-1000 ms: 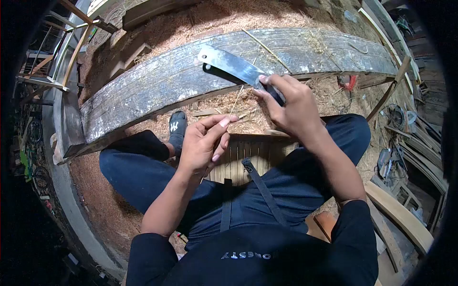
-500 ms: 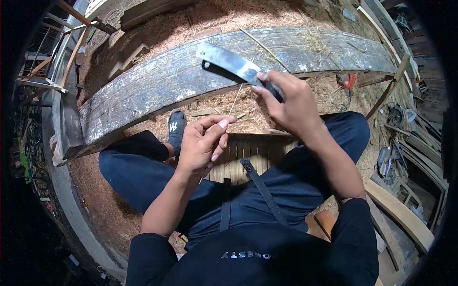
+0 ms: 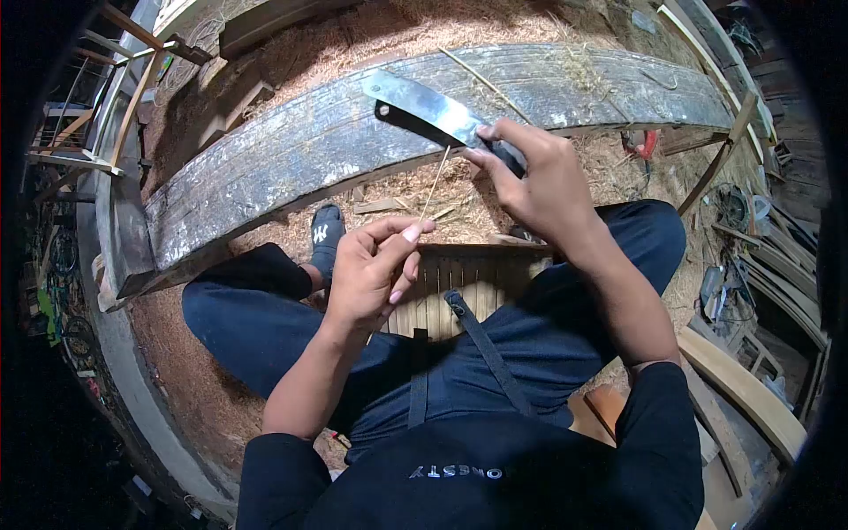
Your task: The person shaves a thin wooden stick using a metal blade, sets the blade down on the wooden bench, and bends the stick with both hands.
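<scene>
My right hand (image 3: 549, 190) is closed round the dark handle of a broad-bladed knife (image 3: 420, 102), whose shiny blade points up and left over the bench. A hole shows near the blade's far end. My left hand (image 3: 364, 276) pinches a thin, pale stick (image 3: 435, 187) between thumb and forefinger. The stick's upper end rises to the lower edge of the knife near its handle; whether the two touch I cannot tell. Part of the stick is hidden by my left hand, and its lower end shows below the wrist.
A long, worn plank bench (image 3: 265, 168) crosses in front, with a thin strip (image 3: 486, 84) lying on it. A slatted wooden seat (image 3: 433, 300) lies between my legs. Shavings cover the ground. A red-handled tool (image 3: 649, 144) and curved timber (image 3: 742, 389) lie to the right.
The knife and the stick's upper end have shifted very slightly upward. Both hands keep the same holds.
</scene>
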A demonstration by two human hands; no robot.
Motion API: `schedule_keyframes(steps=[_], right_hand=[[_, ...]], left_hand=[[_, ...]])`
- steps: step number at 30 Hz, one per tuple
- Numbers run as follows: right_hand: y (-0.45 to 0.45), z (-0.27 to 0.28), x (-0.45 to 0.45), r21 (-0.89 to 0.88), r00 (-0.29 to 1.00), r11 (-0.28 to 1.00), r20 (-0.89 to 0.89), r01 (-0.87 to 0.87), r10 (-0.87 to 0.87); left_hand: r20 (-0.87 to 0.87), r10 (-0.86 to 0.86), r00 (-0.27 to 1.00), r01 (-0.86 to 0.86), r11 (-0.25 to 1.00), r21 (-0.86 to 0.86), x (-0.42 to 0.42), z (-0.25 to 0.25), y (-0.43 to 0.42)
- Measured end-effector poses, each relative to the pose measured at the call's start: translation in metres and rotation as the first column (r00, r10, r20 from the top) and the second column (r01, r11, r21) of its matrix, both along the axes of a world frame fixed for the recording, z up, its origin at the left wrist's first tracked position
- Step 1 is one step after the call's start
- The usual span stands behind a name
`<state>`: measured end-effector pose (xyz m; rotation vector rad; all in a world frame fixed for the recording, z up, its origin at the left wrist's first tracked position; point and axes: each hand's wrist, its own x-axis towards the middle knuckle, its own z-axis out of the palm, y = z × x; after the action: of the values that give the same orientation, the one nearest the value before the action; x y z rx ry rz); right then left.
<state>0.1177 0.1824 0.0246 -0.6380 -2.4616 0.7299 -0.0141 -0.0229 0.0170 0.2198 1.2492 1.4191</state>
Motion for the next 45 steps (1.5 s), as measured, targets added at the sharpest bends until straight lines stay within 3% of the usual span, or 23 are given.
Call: schedule_keyframes(steps=[3, 10, 13, 15, 16, 18, 19, 21, 23, 25, 26, 27, 29, 31, 37, 41, 45], right_hand=[[-0.016, 0.004, 0.005, -0.022, 0.993, 0.999, 0.116, -0.027, 0.029], [-0.010, -0.003, 0.005, 0.033, 0.999, 0.999, 0.030, -0.016, 0.015], [-0.004, 0.004, 0.002, -0.078, 0.990, 0.997, 0.140, 0.029, -0.018], [0.001, 0.007, 0.003, -0.119, 0.999, 0.993, -0.028, 0.012, -0.016], [0.002, 0.004, 0.003, -0.114, 1.000, 0.993, -0.028, 0.006, -0.009], [-0.002, -0.004, 0.001, -0.520, 0.991, 0.854, -0.101, 0.024, -0.089], [-0.003, -0.002, 0.002, -0.522, 0.991, 0.853, -0.101, 0.019, -0.084], [-0.003, 0.010, 0.006, -0.787, 0.997, 0.616, -0.023, 0.031, -0.080], [0.000, 0.010, 0.010, -0.815, 0.999, 0.578, 0.008, 0.031, -0.042], [0.001, 0.008, 0.011, -0.819, 0.994, 0.563, -0.098, -0.107, 0.046], [-0.002, 0.012, 0.011, -0.851, 0.997, 0.520, -0.051, -0.072, 0.056], [-0.004, 0.011, 0.011, -0.851, 0.997, 0.520, -0.051, -0.075, 0.060], [-0.007, 0.003, 0.010, -0.644, 0.983, 0.743, -0.096, -0.183, 0.159], [-0.011, 0.000, 0.010, -0.436, 0.967, 0.864, -0.073, -0.251, 0.244], [-0.030, -0.005, 0.014, -0.276, 0.962, 0.924, 0.001, -0.263, 0.274], [-0.034, -0.003, 0.015, -0.095, 0.956, 0.952, -0.059, -0.292, 0.287], [-0.037, 0.004, 0.019, -0.104, 0.960, 0.955, -0.007, -0.279, 0.280]], left_hand=[[0.020, -0.010, 1.000, 0.010, 0.999, 0.031, 0.000, -0.003, -0.002], [-0.012, -0.005, 1.000, 0.005, 1.000, 0.027, -0.002, -0.004, -0.003], [-0.032, 0.020, 0.999, -0.021, 0.999, -0.029, -0.001, -0.008, 0.002], [-0.045, 0.004, 0.999, -0.006, 0.999, -0.034, -0.003, -0.006, 0.004], [-0.029, 0.000, 1.000, -0.001, 0.999, -0.032, -0.004, -0.008, 0.005], [-0.016, 0.005, 1.000, -0.005, 0.999, -0.032, -0.006, -0.010, 0.007], [-0.017, -0.006, 1.000, 0.005, 1.000, -0.026, -0.008, -0.011, 0.010], [-0.016, -0.014, 1.000, 0.014, 1.000, -0.020, -0.010, -0.010, 0.013], [-0.005, -0.022, 1.000, 0.022, 0.999, -0.032, -0.013, -0.004, 0.017], [0.024, -0.014, 1.000, 0.014, 1.000, -0.009, -0.016, -0.007, 0.020], [0.051, -0.010, 0.999, 0.009, 1.000, 0.013, -0.018, -0.008, 0.022], [0.051, -0.005, 0.999, 0.004, 1.000, 0.013, -0.018, -0.007, 0.025], [0.010, 0.033, 0.999, -0.033, 0.999, 0.004, -0.017, -0.004, 0.032], [-0.006, 0.017, 1.000, -0.017, 1.000, 0.003, -0.019, -0.008, 0.032], [-0.048, 0.024, 0.999, -0.027, 0.998, -0.060, -0.018, -0.009, 0.034], [-0.123, 0.073, 0.990, -0.079, 0.996, -0.043, -0.014, -0.008, 0.038], [-0.152, 0.114, 0.982, -0.118, 0.993, -0.016, -0.010, -0.011, 0.039]])
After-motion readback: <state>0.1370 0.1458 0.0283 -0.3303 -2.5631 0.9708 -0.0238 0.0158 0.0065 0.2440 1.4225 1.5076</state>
